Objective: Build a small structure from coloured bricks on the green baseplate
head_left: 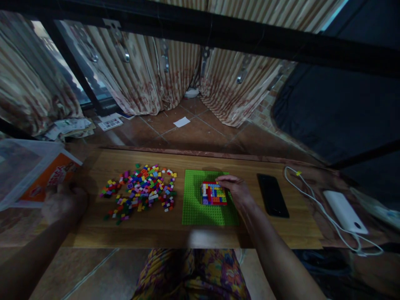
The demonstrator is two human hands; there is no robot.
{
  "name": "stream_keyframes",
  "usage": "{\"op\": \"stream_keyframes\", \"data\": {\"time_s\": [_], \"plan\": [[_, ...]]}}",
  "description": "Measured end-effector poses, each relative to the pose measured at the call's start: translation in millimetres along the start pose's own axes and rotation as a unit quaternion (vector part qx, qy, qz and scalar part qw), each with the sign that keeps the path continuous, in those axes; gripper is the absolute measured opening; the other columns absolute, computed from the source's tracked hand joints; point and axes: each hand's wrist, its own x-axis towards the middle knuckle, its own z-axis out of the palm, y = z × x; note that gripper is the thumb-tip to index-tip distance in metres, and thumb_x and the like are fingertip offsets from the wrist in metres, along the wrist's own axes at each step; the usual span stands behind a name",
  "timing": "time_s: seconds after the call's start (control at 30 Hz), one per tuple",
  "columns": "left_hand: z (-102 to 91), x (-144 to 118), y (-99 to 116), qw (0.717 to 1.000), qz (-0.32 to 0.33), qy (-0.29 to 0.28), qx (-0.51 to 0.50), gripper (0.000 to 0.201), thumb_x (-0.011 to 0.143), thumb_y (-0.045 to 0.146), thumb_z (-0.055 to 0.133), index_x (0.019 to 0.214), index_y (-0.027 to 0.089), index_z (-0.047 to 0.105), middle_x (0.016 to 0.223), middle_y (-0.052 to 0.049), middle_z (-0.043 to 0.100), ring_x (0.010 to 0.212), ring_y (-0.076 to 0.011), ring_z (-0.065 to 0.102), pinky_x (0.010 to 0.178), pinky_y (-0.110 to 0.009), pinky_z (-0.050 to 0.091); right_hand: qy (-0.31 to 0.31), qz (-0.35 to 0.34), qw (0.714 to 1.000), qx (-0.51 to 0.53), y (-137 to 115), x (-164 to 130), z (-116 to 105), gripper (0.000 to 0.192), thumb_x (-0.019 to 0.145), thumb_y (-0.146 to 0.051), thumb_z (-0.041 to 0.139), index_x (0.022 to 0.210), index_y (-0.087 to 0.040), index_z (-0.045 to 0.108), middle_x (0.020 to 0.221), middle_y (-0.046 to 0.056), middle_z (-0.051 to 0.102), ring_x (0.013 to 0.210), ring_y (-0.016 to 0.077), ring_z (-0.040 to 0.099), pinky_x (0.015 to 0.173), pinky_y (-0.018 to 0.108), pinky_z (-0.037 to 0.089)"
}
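Brick block (214,193) on green baseplate (200,208), right hand (236,188) touching it.

Worktop (140,233): wood-look surface with visible grain, light brown, smooth with a faint sheen near the front edge. Baseplate (195,210): green plastic, studded, matt. Brick block (213,194) on the baseplate: moulded plastic in several colours, slightly glossy. Loose bricks (140,189): the same small hard plastic, mixed colours. Phone (272,194): black, smooth, glossy face. Power bank (344,211): white plastic, smooth, satin finish. Cable (315,200): white, smooth sheath. Storage box (18,166): translucent plastic, blurred. Curtains (140,75): striped woven cloth, matt, stained. Floor (193,133): reddish-brown tiles, dull finish. Papers (70,126) on the floor: printed paper, matt. Frame bar (250,37): dark, material unclear.
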Motion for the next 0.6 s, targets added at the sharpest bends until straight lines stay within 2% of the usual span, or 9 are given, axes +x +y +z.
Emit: {"op": "stream_keyframes", "data": {"time_s": [0.23,0.37,0.6], "plan": [[-7.2,-5.5,5.6,1.0,-0.004,-0.008,-0.009,0.061,0.088,0.045,0.03,0.131,0.006,0.048,0.137,-0.027,0.042,0.119,-0.0436,0.05,0.095,-0.058,0.042,0.006,-0.018,1.0,-0.011,1.3,0.4,0.8,0.015,0.052,-0.034,0.08,0.064,-0.026,0.075,0.071,0.001,0.073,0.068,0.0188,0.061,0.067,0.033,0.046],[-8.6,-6.1,6.3,1.0,0.001,-0.011,-0.011,0.064,0.089,0.045,0.027,0.131,0.002,0.048,0.135,-0.03,0.043,0.12,-0.045,0.048,0.096,-0.058,0.042,0.001,-0.009,1.0,0.015,1.2,-0.8,1.9,0.019,0.051,-0.033,0.082,0.066,-0.025,0.075,0.072,0.001,0.073,0.07,0.018,0.062,0.068,0.031,0.046],[-9.0,-5.6,6.6,1.0,0.001,-0.007,-0.014,0.063,0.088,0.043,0.027,0.137,0.006,0.044,0.137,-0.026,0.042,0.119,-0.0444,0.049,0.095,-0.057,0.043,0.003,0.021,0.997,0.08,2.6,-2.9,-0.8,0.034,0.054,-0.041,0.084,0.081,-0.024,0.074,0.079,0.003,0.075,0.078,0.0205,0.066,0.077,0.035,0.048]]}}
